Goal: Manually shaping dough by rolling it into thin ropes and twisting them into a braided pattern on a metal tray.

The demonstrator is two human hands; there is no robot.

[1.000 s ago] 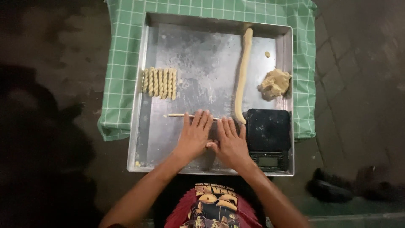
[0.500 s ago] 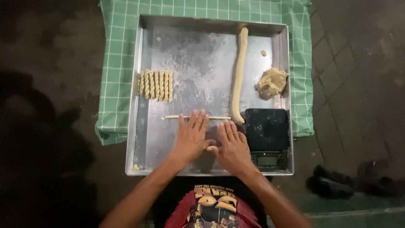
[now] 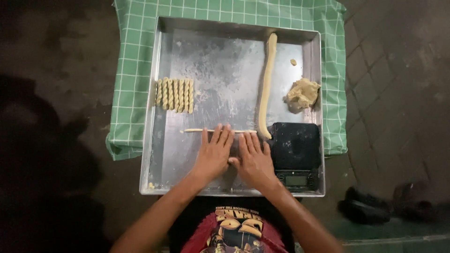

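Two flat hands on a thin pale dough strand (image 3: pixel 216 130)
Left hand (image 3: pixel 213 153) and right hand (image 3: pixel 253 158) lie open, fingers spread, fingertips pressing the strand on the large metal tray (image 3: pixel 159 140), gripping nothing; the black kitchen scale (image 3: pixel 295 150) sits just beside

Thinner, longer dough strand (image 3: pixel 218 130) (rolled out) under both flat hands.

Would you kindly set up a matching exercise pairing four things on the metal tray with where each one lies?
Things:
1. twisted dough sticks
2. dough lump
3. black scale
4. thin dough strand

Places:
A. near right corner of the tray
B. under the fingertips of both hands
C. in a row by the left wall
D. by the right wall, beyond the scale

Pairs: 1-C, 2-D, 3-A, 4-B
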